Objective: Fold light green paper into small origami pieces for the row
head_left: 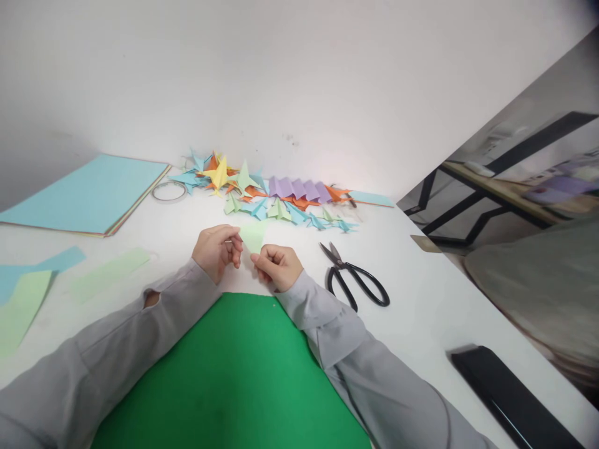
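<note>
A small piece of light green paper [254,236] is held up between my two hands, above the white table. My left hand [219,249] pinches its left edge between thumb and forefinger, the other fingers curled. At the lower right corner, my right hand [277,265] grips the paper between thumb and curled forefinger. Beyond the hands lies a row of folded paper pieces, among them a yellow star shape [218,174], a purple pleated strip [299,189] and small green folded pieces [279,210]. Black-handled scissors [349,269] lie partly open to the right.
A stack of coloured sheets [93,193] and a roll of tape [169,192] lie at the back left. Loose green paper [25,305] and blue paper [70,257] are on the left. A green mat [234,374] is in front, a black case [510,393] at the right.
</note>
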Action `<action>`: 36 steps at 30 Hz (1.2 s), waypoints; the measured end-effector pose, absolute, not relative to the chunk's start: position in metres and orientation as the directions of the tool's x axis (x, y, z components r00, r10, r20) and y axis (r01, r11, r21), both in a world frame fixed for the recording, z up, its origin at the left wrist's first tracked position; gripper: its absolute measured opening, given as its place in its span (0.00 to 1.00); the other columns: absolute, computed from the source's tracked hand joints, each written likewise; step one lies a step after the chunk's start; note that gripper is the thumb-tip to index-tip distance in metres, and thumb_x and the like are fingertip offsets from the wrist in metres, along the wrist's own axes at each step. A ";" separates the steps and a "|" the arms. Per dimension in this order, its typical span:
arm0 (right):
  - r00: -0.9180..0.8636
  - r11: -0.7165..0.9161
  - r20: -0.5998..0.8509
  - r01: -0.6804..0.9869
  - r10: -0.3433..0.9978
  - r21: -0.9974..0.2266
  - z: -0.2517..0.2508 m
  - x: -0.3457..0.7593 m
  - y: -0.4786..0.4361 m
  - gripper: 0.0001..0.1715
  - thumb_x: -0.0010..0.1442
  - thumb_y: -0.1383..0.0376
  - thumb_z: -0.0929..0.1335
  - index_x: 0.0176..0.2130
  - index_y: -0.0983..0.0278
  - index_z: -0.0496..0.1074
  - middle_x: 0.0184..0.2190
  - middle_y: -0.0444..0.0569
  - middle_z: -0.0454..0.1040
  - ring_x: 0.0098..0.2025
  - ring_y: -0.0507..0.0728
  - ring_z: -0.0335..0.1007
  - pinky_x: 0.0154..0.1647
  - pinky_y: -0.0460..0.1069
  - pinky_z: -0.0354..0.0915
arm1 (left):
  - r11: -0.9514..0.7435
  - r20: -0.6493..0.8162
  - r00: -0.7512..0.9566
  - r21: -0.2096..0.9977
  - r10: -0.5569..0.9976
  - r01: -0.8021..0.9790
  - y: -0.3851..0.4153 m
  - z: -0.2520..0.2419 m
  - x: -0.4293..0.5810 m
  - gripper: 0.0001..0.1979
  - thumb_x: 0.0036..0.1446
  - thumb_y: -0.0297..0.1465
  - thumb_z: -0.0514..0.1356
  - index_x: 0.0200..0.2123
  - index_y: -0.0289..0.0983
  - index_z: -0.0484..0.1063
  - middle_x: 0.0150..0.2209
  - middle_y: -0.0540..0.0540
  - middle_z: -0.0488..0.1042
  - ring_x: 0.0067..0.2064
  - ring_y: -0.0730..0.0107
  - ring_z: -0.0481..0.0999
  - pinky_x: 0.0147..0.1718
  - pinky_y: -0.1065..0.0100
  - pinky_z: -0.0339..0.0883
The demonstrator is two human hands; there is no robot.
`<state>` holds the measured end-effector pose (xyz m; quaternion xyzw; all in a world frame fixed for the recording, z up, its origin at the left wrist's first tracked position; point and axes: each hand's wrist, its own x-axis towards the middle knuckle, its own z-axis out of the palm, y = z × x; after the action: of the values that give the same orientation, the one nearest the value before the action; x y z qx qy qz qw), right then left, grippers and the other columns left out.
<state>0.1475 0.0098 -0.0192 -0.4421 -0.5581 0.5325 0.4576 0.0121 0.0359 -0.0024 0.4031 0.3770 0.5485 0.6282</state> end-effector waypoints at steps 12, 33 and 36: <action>-0.129 0.075 0.081 -0.051 0.988 -0.996 -0.022 0.146 0.010 0.22 0.44 0.51 0.70 0.17 0.65 0.62 0.12 0.41 0.66 0.12 0.45 0.57 0.13 0.42 0.53 | 0.092 -0.027 0.306 0.975 0.952 -0.201 0.033 -0.004 0.012 0.13 0.36 0.32 0.67 0.16 0.32 0.66 0.13 0.51 0.66 0.12 0.78 0.63 0.10 0.75 0.57; -0.169 0.190 0.151 0.243 0.974 -0.951 -0.020 0.146 0.010 0.23 0.51 0.51 0.62 0.15 0.62 0.56 0.09 0.38 0.55 0.14 0.46 0.48 0.14 0.44 0.45 | 0.107 -0.061 0.135 0.925 0.989 -0.364 0.034 0.000 0.014 0.10 0.39 0.30 0.63 0.15 0.32 0.66 0.14 0.52 0.66 0.12 0.79 0.61 0.10 0.74 0.56; -0.151 0.203 0.168 0.259 0.974 -0.945 -0.024 0.145 0.011 0.24 0.50 0.50 0.63 0.14 0.62 0.56 0.09 0.38 0.54 0.14 0.46 0.47 0.14 0.44 0.44 | 0.112 -0.068 0.131 0.924 0.989 -0.367 0.034 0.001 0.014 0.10 0.38 0.30 0.64 0.16 0.33 0.65 0.13 0.53 0.65 0.11 0.79 0.61 0.09 0.74 0.56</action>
<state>0.1455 0.0114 -0.0238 -0.4820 -0.6394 0.4079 0.4386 0.0136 0.0340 0.0009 0.4005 0.3884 0.5324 0.6365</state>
